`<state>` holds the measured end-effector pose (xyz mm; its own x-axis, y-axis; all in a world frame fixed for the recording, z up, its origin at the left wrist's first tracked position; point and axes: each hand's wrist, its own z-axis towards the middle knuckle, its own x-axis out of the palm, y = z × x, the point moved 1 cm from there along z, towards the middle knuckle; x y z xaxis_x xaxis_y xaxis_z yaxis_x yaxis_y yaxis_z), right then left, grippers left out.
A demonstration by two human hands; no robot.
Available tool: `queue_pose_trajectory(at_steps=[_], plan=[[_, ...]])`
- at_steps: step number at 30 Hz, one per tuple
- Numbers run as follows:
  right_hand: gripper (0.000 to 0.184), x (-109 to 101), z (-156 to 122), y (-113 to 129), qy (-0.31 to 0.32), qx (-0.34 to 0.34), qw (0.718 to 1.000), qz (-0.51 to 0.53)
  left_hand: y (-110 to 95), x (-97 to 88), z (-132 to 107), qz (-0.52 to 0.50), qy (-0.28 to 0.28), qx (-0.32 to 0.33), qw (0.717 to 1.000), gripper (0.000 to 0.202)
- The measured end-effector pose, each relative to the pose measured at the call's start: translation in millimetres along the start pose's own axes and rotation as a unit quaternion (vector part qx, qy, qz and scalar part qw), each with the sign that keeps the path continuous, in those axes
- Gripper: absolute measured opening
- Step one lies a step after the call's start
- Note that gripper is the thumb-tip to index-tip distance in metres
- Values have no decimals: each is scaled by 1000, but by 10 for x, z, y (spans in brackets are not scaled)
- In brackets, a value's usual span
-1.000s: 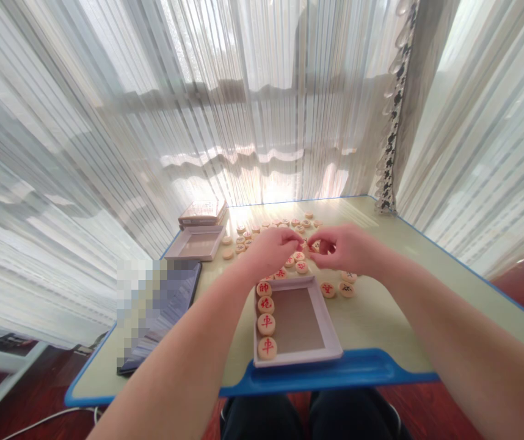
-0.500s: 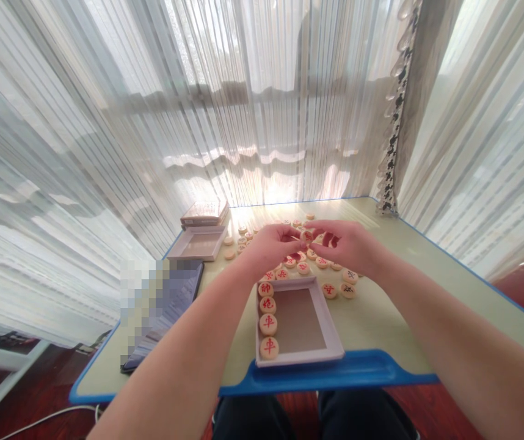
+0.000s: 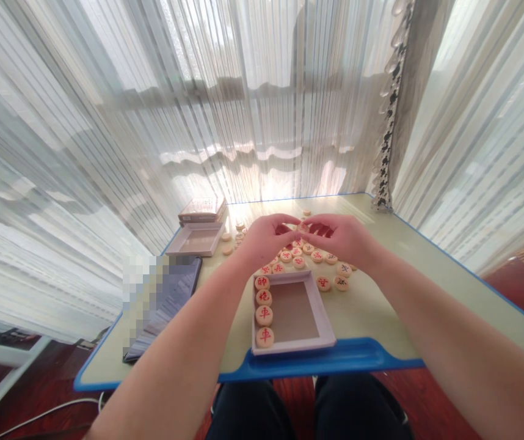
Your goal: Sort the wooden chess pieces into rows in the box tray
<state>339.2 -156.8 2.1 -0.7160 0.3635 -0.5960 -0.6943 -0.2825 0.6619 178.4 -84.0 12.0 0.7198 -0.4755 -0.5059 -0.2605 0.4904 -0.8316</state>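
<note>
My left hand (image 3: 264, 239) and my right hand (image 3: 339, 237) meet fingertip to fingertip above a scatter of round wooden chess pieces (image 3: 310, 256) with red and dark characters. Both hands have curled, pinching fingers; a small piece seems caught between them, but I cannot make out which hand holds it. Nearer me lies a shallow white box tray (image 3: 321, 315). Several red-marked pieces (image 3: 263, 308) stand in a column along its left side.
A second white tray (image 3: 196, 239) and a flat box (image 3: 202, 209) sit at the table's far left. A dark tablet (image 3: 165, 305) lies on the left. The table has a blue rim (image 3: 335, 360). Sheer curtains surround the far and side edges.
Both hands lifted off the scattered pieces and drew together a little farther from me. The camera shifted slightly; the tray and its pieces stayed put.
</note>
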Motion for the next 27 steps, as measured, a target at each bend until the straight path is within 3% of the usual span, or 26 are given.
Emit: queue_pose_trajectory(at_steps=[5, 12, 27], plan=[[42, 17, 14, -46, 0, 44, 996, 77, -25, -5, -6, 13, -1, -5, 1000, 32], [39, -15, 4, 3, 19, 68, 989, 127, 9, -17, 21, 4, -11, 17, 1000, 33], [38, -31, 12, -6, -7, 63, 992, 109, 70, -2, 28, -11, -7, 42, 999, 36]])
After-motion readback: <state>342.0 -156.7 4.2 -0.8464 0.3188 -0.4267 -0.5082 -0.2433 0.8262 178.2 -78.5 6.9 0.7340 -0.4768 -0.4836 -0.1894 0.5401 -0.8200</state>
